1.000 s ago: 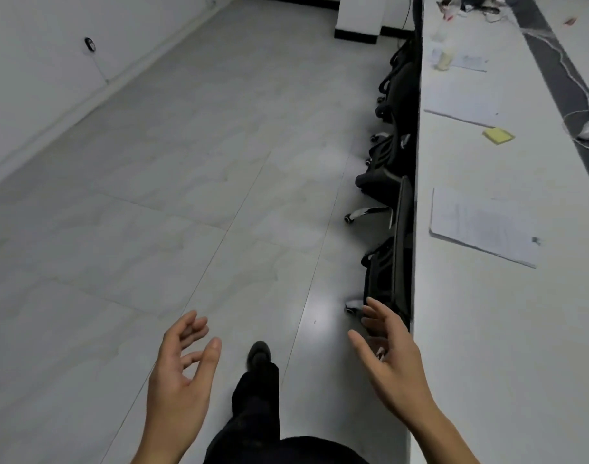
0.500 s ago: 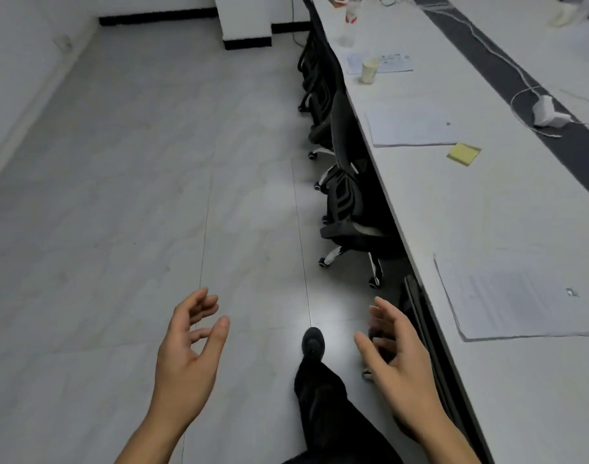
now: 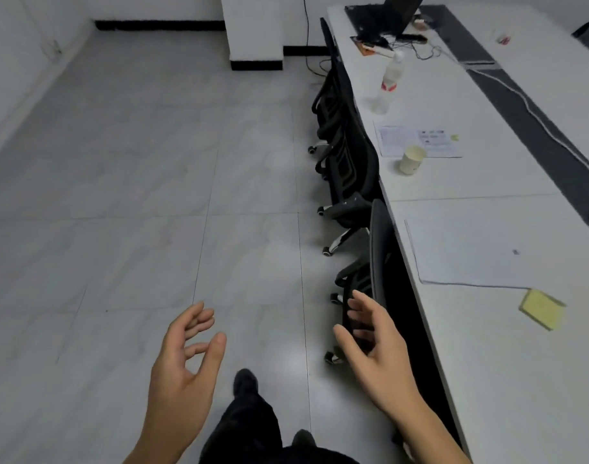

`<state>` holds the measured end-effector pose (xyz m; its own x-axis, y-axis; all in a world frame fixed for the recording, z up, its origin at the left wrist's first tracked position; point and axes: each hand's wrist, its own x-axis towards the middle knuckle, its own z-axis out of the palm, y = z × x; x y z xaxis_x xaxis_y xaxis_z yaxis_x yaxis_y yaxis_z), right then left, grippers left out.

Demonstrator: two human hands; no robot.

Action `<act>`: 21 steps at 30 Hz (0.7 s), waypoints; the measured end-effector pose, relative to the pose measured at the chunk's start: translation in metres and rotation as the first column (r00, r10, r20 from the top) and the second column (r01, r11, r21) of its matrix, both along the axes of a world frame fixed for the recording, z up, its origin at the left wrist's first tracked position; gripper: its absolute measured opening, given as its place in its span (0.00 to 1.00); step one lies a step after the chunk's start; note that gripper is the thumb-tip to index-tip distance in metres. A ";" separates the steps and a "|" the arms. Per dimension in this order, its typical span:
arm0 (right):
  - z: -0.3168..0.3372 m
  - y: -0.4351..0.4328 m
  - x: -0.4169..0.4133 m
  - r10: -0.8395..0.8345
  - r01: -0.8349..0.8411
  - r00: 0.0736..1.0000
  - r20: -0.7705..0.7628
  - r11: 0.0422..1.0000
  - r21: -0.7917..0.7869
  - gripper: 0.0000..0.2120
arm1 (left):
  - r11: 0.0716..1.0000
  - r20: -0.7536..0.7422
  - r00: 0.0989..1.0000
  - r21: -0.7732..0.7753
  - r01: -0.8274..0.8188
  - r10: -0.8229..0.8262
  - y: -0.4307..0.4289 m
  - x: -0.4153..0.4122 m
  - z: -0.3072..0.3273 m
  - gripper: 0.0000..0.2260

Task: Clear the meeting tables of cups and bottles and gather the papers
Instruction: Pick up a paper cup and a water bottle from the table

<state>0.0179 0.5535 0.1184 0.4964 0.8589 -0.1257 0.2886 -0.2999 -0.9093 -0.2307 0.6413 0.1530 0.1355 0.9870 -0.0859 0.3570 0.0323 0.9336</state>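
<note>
white table (image 3: 487, 363) holds cream paper cup (image 3: 411, 159).

The long table (image 3: 503, 380) runs along the right, with office chairs (image 3: 346, 155) tucked against its left edge. On it, nearest first, lie a sticky-note pad (image 3: 541, 313), a large paper sheet (image 3: 470, 249) just behind, a paper cup (image 3: 411, 159) just before a printed sheet (image 3: 430, 139), a water bottle (image 3: 388, 83), and a laptop (image 3: 386, 15) at the far end.

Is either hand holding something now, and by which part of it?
Nothing is held. The left hand and the right hand are open and empty; the cup and bottle stand on the table.
</note>
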 end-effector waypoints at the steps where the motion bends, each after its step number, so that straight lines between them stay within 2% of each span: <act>1: -0.006 0.033 0.009 0.003 -0.003 1.000 0.013 1.000 -0.007 0.27 | 1.000 0.000 1.000 -0.002 -0.023 0.023 0.032 0.008 -0.006 0.20; 7: -0.042 0.230 0.055 -0.064 0.066 0.997 0.053 0.997 -0.041 0.27 | 0.999 -0.020 0.999 -0.027 0.038 -0.039 0.242 0.068 -0.048 0.19; 11: -0.023 0.335 0.088 -0.146 0.148 0.988 0.040 0.988 -0.042 0.27 | 0.984 -0.043 0.983 -0.016 0.176 -0.176 0.381 0.122 -0.028 0.18; 17: -0.004 0.445 0.161 -0.389 0.389 0.921 0.029 0.921 0.017 0.27 | 0.889 -0.100 0.887 0.033 0.456 -0.451 0.555 0.232 0.002 0.19; 21: -0.026 0.501 0.219 -0.539 0.539 0.842 -0.014 0.842 -0.010 0.27 | 0.812 -0.105 0.810 0.038 0.583 -0.577 0.632 0.324 -0.010 0.18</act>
